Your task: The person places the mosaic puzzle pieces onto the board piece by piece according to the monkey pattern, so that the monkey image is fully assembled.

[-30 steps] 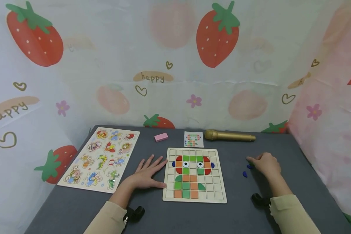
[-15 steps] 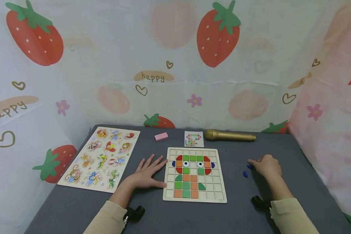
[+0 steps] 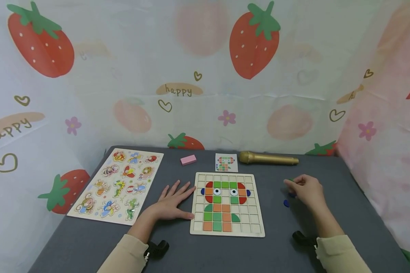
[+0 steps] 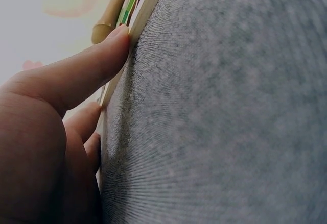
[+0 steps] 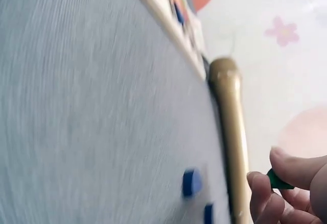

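A pale square grid board [image 3: 247,229] lies mid-table, bearing red, green, orange and blue tiles in a face-like pattern. My left hand [image 3: 169,204] lies flat with spread fingers, thumb and fingertips touching the board's left edge, as the left wrist view also shows. Off to the right, my right hand [image 3: 309,189] pinches a small green piece [image 5: 278,181] between thumb and fingers, above the table. Two blue pieces lie under and beside it: one blue piece [image 5: 192,182] stands out in the right wrist view, another blue piece [image 5: 208,214] is cut by the frame's edge.
A small pattern card [image 3: 226,162] lies behind the board, next to a gold microphone [image 3: 270,158]. A pink block [image 3: 188,160] sits at the back. Left of the board is a sticker-like picture board [image 3: 121,180] of cartoon insects. A strawberry-print curtain [image 3: 205,113] hangs behind the dark table.
My right hand has lifted slightly and shifted a little left, with the green piece now showing in its pinch. My left hand and the board have stayed put.
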A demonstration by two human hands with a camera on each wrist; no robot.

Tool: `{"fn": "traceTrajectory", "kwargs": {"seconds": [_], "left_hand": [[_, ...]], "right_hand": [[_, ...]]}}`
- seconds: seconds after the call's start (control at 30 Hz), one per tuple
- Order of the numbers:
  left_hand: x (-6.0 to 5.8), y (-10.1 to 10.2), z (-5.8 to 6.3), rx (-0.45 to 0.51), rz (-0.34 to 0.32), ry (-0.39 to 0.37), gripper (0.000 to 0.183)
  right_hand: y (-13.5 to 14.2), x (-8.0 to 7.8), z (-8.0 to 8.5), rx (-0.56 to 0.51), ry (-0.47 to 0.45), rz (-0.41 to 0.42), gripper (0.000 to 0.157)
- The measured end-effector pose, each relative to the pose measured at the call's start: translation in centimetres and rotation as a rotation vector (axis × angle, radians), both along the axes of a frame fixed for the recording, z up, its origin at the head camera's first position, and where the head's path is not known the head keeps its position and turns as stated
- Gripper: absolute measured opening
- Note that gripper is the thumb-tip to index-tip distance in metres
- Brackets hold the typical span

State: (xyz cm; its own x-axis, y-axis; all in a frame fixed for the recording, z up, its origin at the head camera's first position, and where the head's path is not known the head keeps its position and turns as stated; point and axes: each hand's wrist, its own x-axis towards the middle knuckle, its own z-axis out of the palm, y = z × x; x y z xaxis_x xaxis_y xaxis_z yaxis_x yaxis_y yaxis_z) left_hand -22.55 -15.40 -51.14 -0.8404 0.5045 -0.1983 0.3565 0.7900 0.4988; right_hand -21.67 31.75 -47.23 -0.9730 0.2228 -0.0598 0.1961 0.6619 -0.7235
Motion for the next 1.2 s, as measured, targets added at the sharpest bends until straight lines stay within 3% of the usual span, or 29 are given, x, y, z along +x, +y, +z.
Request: {"fn": "traceTrajectory", "kwargs": {"seconds": [0.4, 0.6, 0.77, 1.2], "left_hand": [[0.1, -0.1, -0.1, 0.005, -0.003, 0.002, 0.099], [0.1, -0.1, 0.1, 0.001, -0.008, -0.001, 0.098], [0.1, -0.1, 0.1, -0.005, -0.006, -0.005, 0.097], [0.0, -0.1, 0.2, 0.014, -0.001, -0.001, 0.097]], "right_hand": [[-4.3, 1.3, 2.1, 0.004, 0.088, 0.075, 0.036], [-6.0, 1.8, 2.1, 0.006, 0.140, 0.164, 0.028], [-7.7, 2.1, 2.1, 0.003, 0.133, 0.264, 0.022], [-13.0, 3.6, 2.1, -0.061, 0.125, 0.427, 0.011]]}}
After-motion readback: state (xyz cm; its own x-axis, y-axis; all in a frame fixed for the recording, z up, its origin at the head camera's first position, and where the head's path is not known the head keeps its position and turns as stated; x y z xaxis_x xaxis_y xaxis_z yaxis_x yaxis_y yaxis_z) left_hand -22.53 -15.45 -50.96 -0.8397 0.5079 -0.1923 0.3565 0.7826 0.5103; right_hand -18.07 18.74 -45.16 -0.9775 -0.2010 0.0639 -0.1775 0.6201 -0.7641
